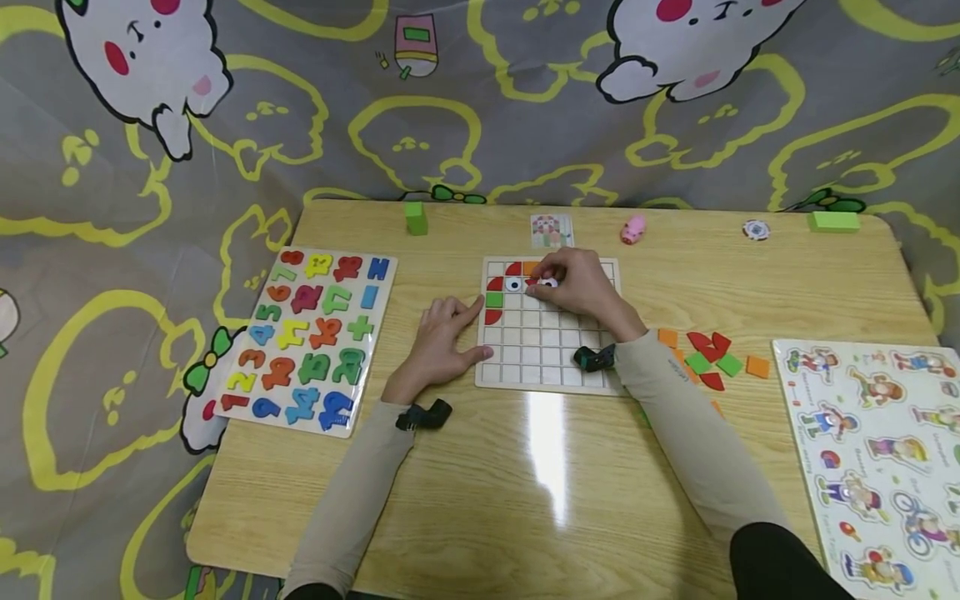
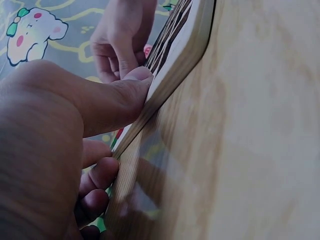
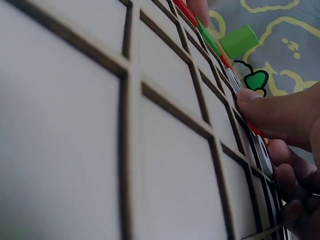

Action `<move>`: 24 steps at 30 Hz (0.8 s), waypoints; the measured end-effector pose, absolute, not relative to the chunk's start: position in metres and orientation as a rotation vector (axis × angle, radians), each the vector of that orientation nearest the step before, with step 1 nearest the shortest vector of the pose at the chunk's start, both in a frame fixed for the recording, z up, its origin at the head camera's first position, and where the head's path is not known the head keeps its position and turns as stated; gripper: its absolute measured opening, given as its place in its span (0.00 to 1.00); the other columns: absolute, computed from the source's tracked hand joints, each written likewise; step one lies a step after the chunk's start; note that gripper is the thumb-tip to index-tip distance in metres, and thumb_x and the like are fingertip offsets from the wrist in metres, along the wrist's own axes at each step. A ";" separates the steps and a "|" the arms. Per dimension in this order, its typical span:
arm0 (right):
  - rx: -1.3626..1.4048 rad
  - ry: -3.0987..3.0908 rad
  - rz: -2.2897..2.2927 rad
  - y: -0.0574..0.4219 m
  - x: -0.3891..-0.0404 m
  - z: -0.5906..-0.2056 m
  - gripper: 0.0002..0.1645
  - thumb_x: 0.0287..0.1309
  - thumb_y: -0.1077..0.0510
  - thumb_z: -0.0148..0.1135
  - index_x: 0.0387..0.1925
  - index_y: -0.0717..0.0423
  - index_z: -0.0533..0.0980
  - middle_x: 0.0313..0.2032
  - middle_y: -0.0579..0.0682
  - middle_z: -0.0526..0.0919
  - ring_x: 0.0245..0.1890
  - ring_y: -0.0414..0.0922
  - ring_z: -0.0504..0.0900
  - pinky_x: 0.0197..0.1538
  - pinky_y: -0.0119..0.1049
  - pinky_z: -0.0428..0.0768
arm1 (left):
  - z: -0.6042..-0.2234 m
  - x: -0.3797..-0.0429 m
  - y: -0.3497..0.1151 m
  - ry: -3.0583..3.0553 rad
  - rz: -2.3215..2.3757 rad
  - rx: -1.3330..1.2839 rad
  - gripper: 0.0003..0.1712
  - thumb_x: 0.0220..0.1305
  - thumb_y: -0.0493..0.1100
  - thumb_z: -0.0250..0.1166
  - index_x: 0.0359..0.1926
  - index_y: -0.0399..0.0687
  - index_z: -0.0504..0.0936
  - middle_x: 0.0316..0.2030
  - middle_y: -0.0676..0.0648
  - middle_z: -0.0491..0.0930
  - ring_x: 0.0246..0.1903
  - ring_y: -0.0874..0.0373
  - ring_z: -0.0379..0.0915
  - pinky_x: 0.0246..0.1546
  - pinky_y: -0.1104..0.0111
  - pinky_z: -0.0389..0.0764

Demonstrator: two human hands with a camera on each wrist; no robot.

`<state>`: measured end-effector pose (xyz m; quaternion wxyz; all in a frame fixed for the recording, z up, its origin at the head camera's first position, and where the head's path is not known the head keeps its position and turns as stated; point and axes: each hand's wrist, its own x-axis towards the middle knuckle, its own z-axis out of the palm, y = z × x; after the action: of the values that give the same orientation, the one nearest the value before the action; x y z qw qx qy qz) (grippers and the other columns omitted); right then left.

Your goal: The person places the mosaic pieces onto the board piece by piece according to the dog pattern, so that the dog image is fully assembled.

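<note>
Grid board (image 1: 531,335): spread left hand (image 1: 442,340) at nine o'clock apparently steadies it while right hand (image 1: 577,282) pinches red piece (image 3: 255,129) near twelve.

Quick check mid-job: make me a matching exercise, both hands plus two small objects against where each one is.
Things:
1. Left hand
2. Right hand
3. Pink pig
4. Round chip

Places:
A. Nearest the flat-lying green block
B. At the grid board's left edge
C. Between picture card and chip
D. Over the grid board's upper rows

Pairs: 1-B, 2-D, 3-C, 4-A
</note>
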<state>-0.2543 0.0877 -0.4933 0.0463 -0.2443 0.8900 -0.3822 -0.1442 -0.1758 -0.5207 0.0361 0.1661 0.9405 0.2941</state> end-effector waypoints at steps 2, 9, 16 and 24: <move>-0.774 2.720 -1.134 0.087 -0.254 -0.493 0.12 0.50 0.51 0.77 0.35 0.51 0.86 0.32 0.48 0.82 0.31 0.44 0.75 0.38 0.39 0.72 | -0.521 -0.144 -0.176 2.892 0.904 0.515 0.48 0.60 0.63 0.67 0.76 0.55 0.59 0.45 0.52 0.65 0.43 0.55 0.55 0.47 0.62 0.55; -0.852 2.684 -1.082 0.087 -0.255 -0.492 0.10 0.53 0.55 0.74 0.39 0.50 0.87 0.36 0.48 0.83 0.34 0.45 0.75 0.40 0.40 0.71 | -0.521 -0.144 -0.176 2.895 0.903 0.518 0.48 0.60 0.63 0.67 0.76 0.55 0.59 0.44 0.52 0.65 0.43 0.55 0.54 0.46 0.62 0.56; -0.834 2.639 -1.088 0.087 -0.255 -0.488 0.10 0.54 0.59 0.71 0.41 0.52 0.87 0.40 0.50 0.81 0.37 0.46 0.73 0.42 0.41 0.69 | -0.521 -0.144 -0.177 2.895 0.905 0.521 0.48 0.59 0.63 0.67 0.76 0.54 0.59 0.43 0.52 0.64 0.42 0.55 0.54 0.46 0.62 0.55; -0.879 2.603 -1.133 0.088 -0.256 -0.489 0.13 0.53 0.62 0.67 0.41 0.50 0.87 0.43 0.50 0.79 0.41 0.47 0.73 0.44 0.43 0.68 | -0.520 -0.145 -0.176 2.897 0.890 0.527 0.48 0.60 0.64 0.67 0.76 0.56 0.59 0.44 0.52 0.65 0.43 0.55 0.55 0.46 0.62 0.56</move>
<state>-0.2556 0.0881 -0.4886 0.0845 -0.2946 0.8728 -0.3799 -0.1446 -0.1764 -0.5202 0.0327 0.1711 0.9413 0.2891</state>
